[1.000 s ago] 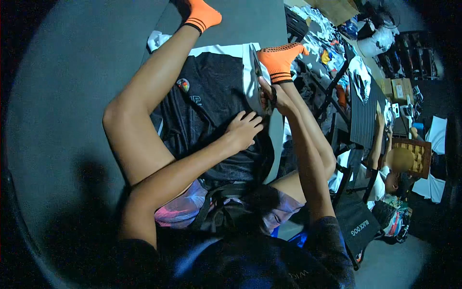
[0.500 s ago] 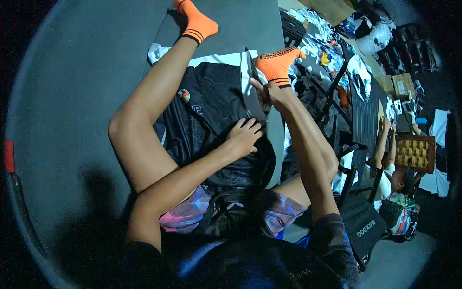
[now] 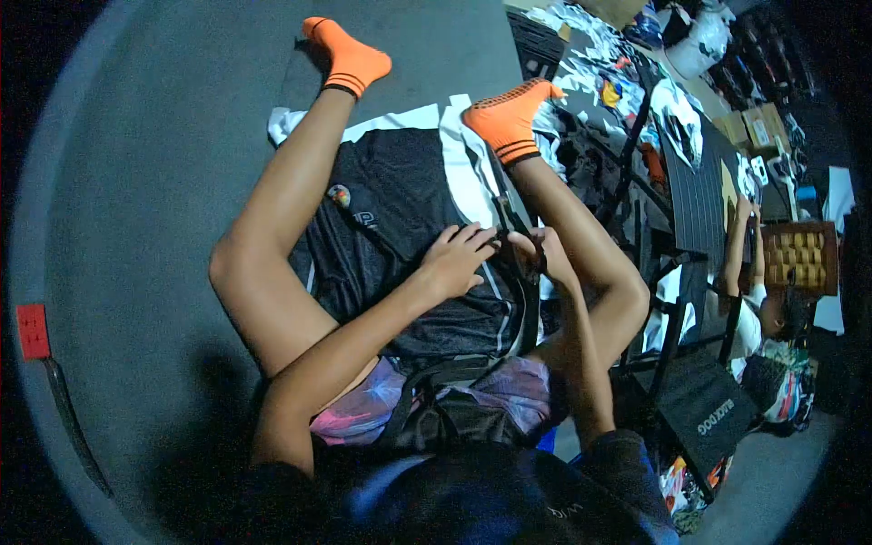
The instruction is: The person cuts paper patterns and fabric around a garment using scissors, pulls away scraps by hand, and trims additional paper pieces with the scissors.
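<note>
A black garment (image 3: pixel 391 182), like a jersey with a small round badge and a white mark, lies spread between my legs, over white fabric (image 3: pixel 463 168). My left hand (image 3: pixel 454 262) rests flat on the garment's right part, fingers spread and pointing right. Close beside those fingertips, my right hand (image 3: pixel 548 254) is closed around the dark handles of scissors (image 3: pixel 507 207). The blades point up and away along the border between white strip and dark cloth. A dark fabric edge hangs near my right wrist; the exact cutting point is hard to make out.
A red block with a black cord (image 3: pixel 33 331) lies at far left. Right of me stand a black folding chair (image 3: pixel 704 404), a dark slatted table (image 3: pixel 688 204) and a heap of cloth (image 3: pixel 595 82). Another person (image 3: pixel 749 327) works at far right.
My right hand and the scissors have come down toward me, nearer my left hand. The dark strip beside the white fabric has shifted, baring more white. My left hand stays on the garment.
</note>
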{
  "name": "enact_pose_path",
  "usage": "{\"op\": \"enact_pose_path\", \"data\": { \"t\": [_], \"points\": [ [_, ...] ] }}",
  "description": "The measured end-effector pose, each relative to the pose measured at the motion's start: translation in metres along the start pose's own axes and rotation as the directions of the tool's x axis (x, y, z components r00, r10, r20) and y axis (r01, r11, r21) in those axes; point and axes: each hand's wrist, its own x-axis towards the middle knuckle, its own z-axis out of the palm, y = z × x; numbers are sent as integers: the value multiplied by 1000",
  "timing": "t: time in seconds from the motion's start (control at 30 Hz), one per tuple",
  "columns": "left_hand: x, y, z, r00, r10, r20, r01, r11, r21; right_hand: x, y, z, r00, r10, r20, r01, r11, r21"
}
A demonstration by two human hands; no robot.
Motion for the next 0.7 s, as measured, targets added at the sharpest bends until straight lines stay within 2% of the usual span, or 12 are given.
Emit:
{"op": "enact_pose_path", "data": {
  "t": [0.03, 0.2, 0.23, 0.3, 0.33, 0.37, 0.47, 0.5, 0.57, 0.6, 0.7],
  "points": [
    [0, -3, 3, 999, 11, -50, -12, 1000, -9, -6, 8, -2, 1000, -13, -26, 16, 994, 104],
    [5, -12, 8, 990, 50, -130, -59, 996, -70, -24, -4, 1, 995, 101, -21, -96, 982, 162],
    [9, -13, 0, 992, 62, -111, -69, 996, -57, -20, -4, 5, 997, 34, -62, -30, 997, 71],
    [21, -19, -17, 997, -9, -80, 1, 995, -99, -13, -5, 12, 987, -108, -119, 93, 988, -126],
    [26, -22, -23, 997, -47, -67, 39, 992, -117, -12, -6, 14, 986, -111, -126, 98, 989, -108],
    [30, -26, -26, 997, -44, -55, 38, 994, -105, -12, -6, 15, 984, -99, -147, 88, 993, -80],
    [41, -36, -27, 949, -114, -293, 123, 992, 13, -10, -4, 17, 978, -71, -195, 70, 997, -13],
    [47, -36, -22, 952, -107, -286, 117, 993, 21, -8, -1, 17, 975, -52, -217, 68, 995, 69],
    [62, -30, -6, 894, -161, -417, 184, 983, 15, -4, 4, 14, 966, -11, -257, 70, 972, 222],
    [69, -29, -1, 856, -187, -481, 215, 977, 4, -4, 2, 12, 964, -8, -264, 69, 972, 225],
    [88, -34, 7, 835, -152, -529, 204, 978, 41, -2, 0, 10, 971, 70, -229, 20, 928, 371]
  ]
}}
